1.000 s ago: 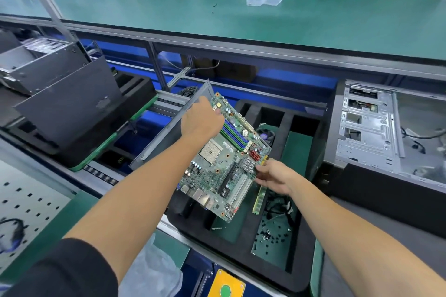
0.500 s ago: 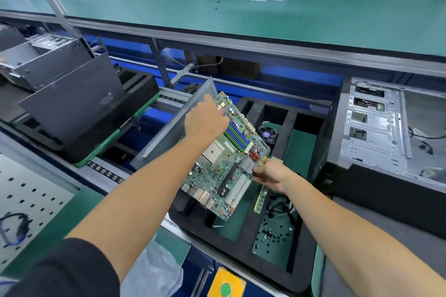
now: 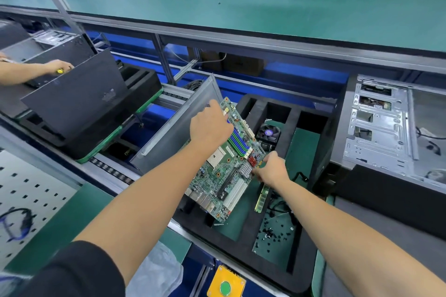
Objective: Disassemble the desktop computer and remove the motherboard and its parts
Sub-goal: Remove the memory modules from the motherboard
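A green motherboard (image 3: 224, 171) with blue and green memory slots is tilted over the black foam tray (image 3: 299, 270). My left hand (image 3: 209, 125) grips its far left edge. My right hand (image 3: 271, 167) pinches its right edge near the red connectors. A loose memory stick (image 3: 262, 198) lies in the tray beside the board. A cooling fan (image 3: 269, 132) sits in a far compartment. The opened computer case (image 3: 381, 137) lies at the right, its metal interior facing up.
A grey side panel (image 3: 176, 128) leans against the tray's left. Several small black screws (image 3: 272, 231) lie in a tray compartment. Another person's hand (image 3: 59, 67) works on a black case (image 3: 72, 96) at the left. A yellow box with a green button (image 3: 225, 284) sits at the bench edge.
The board has stayed in both hands and barely shifted over the tray. Another person's hand has come into view at the far left.
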The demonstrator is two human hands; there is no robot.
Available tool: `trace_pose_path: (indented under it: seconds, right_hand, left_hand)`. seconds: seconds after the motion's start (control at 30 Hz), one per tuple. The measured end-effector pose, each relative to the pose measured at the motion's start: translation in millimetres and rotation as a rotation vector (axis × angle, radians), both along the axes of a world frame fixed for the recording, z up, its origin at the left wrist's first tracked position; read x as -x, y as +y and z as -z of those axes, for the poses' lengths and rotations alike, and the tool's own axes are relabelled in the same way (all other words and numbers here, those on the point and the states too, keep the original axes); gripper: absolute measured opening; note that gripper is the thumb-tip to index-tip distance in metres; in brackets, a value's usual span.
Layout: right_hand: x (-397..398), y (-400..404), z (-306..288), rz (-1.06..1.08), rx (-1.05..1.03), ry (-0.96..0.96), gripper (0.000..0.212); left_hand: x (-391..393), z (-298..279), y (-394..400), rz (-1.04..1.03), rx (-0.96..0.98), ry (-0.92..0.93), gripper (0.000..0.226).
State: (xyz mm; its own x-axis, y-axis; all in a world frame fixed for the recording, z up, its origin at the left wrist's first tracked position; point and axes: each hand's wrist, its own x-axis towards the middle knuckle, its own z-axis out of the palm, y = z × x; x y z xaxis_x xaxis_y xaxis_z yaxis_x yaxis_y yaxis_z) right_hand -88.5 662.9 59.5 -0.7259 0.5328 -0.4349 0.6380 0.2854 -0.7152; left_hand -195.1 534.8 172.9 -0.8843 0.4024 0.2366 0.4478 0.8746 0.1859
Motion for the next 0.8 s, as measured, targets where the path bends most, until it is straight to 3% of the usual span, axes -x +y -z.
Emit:
trace_pose_path:
  seconds: [0.17, 0.8]
  right_hand:
    - [-2.3, -3.7, -6.0, -0.279, -0.219, -0.106, 0.017]
    - [-25.1, 14.1, -20.4, -0.300, -0.263, -0.076, 0.016]
  left_hand:
    - [-4.3, 12.3, 5.8, 0.023, 0.037, 0.002, 0.030]
    - [-18.6, 64.8, 30.8, 0.027, 0.089, -0.092, 0.018]
